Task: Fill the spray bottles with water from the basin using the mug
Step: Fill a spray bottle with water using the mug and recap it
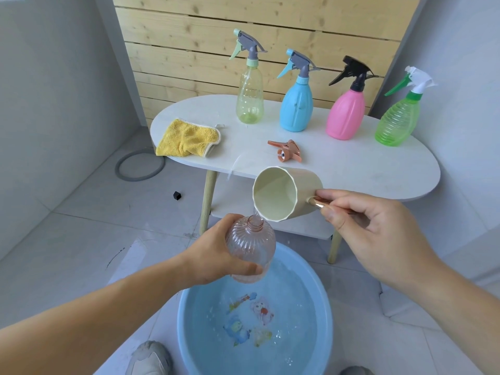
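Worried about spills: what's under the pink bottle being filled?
The blue basin of water sits below the bottle, cartoon pictures on its bottom. The left hand and bottle cover its far left rim.

At the back of the table (351, 169), in a row left to right: first bottle (249, 98), second bottle (296, 106), third bottle (345, 115), fourth bottle (397, 123), all upright and apart. Toward the left end, before the row, a cloth (186, 138) at the front edge. Before the second and third bottles, a loose spray head (286, 150) on its side. Under the top, a shelf (297, 228). On the floor in front, a basin (184, 320) with water in it. Over its far rim, an uncapped bottle (251, 244), tilted, gripped in the left hand (216, 255). Just above and right of its mouth, a mug (284, 197), tipped over, handle pinched in the right hand (378, 228). Left of the table, on the floor, a hose ring (139, 167).
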The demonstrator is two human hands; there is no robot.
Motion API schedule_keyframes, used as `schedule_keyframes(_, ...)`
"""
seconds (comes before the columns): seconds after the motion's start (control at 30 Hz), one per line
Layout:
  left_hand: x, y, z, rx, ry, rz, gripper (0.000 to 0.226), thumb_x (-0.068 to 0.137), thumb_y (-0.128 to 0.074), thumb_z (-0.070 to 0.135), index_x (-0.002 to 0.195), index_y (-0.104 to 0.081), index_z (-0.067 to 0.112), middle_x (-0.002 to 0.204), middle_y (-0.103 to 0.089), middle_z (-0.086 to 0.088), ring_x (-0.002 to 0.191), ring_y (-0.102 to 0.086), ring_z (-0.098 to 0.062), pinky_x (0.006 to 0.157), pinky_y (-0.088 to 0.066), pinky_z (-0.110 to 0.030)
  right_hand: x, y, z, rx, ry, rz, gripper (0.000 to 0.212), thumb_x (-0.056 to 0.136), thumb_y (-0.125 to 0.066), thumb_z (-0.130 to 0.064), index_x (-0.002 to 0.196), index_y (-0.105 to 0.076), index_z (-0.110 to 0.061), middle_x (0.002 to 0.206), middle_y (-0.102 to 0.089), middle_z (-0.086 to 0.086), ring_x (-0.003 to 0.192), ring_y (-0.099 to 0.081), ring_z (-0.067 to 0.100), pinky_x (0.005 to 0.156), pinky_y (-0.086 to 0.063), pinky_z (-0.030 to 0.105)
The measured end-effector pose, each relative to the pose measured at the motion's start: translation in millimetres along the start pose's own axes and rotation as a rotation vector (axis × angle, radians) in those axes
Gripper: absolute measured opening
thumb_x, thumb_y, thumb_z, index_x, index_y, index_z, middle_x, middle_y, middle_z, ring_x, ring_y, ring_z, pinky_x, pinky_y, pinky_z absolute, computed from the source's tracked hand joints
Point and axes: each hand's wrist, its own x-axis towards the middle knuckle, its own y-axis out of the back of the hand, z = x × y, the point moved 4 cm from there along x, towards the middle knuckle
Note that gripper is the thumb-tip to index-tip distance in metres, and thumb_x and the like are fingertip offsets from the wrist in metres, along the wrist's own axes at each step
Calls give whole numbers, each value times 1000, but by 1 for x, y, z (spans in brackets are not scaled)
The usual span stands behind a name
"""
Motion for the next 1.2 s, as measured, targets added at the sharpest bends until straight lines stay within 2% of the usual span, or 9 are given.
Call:
schedule_keyframes(0.1, -1, 0, 0, 5, -4, 2, 96, 44, -93, 51, 130, -53, 40, 121, -65, 15, 113, -65, -9, 98, -59, -39, -1, 0, -1, 1, 14, 2, 16, 87, -63, -34, 84, -77, -27, 114, -70, -25, 107, -62, -11, 90, -44, 6)
schedule_keyframes(0.2, -1, 0, 0, 7, -6, 7, 95, 43, -93, 51, 129, -54, 40, 120, -65, 16, 113, -65, -8, 98, -59, -39, -1, 0, -1, -1, 20, 2, 13, 89, -65, -27, 84, -77, -24, 114, -70, -25, 108, -63, -10, 93, -45, 9)
schedule_keyframes(0.33, -1, 0, 0, -1, -6, 5, 95, 43, -93, 50, 129, -54, 41, 120, -66, 16, 113, -66, -8, 98, -59, -38, -1, -1, -1, -16, 23, 2, 15, 89, -65, -28, 83, -77, -21, 116, -70, -23, 108, -63, -10, 93, -47, 12)
schedule_keyframes(0.5, -1, 0, 0, -6, -4, -4, 95, 44, -94, 49, 130, -53, 41, 120, -66, 16, 113, -66, -9, 98, -59, -38, -2, -1, -2, -24, 30, 6, 14, 89, -65, -27, 82, -77, -24, 117, -70, -22, 108, -63, -9, 91, -48, 12)
schedule_keyframes(0.77, -1, -1, -1, -17, -5, -1, 93, 43, -94, 48, 128, -54, 41, 118, -66, 18, 111, -66, -6, 97, -60, -36, -2, -1, -3, -32, 48, 11, 13, 90, -66, -21, 82, -77, -22, 115, -70, -22, 109, -61, -13, 83, -45, 4)
schedule_keyframes(0.93, -1, -1, -2, -10, -5, 0, 93, 44, -94, 49, 127, -54, 42, 118, -66, 17, 112, -66, -8, 99, -59, -38, -2, 0, -3, -32, 46, 18, 13, 90, -66, -22, 83, -77, -23, 117, -70, -21, 109, -61, -12, 82, -50, 24)
schedule_keyframes(1.0, 0, 0, -2, -6, -5, 5, 94, 44, -94, 49, 128, -55, 41, 119, -66, 17, 113, -66, -8, 99, -58, -39, -2, 0, -4, -31, 48, 20, 13, 90, -66, -22, 83, -77, -22, 117, -70, -20, 108, -62, -11, 82, -50, 27)
schedule_keyframes(1.13, 0, -1, -2, -2, -3, 0, 94, 44, -93, 50, 129, -54, 42, 120, -66, 17, 113, -66, -9, 99, -59, -39, -2, 1, -5, -48, 75, 17, 13, 90, -67, -19, 82, -76, -22, 115, -70, -19, 111, -60, -11, 81, -49, 9)
schedule_keyframes(1.2, 0, -1, -1, -1, -4, -3, 94, 44, -93, 50, 129, -53, 42, 120, -66, 16, 113, -66, -9, 99, -59, -38, -2, 0, -5, -55, 84, 15, 13, 90, -67, -19, 82, -76, -21, 116, -70, -20, 112, -60, -10, 85, -45, 5)
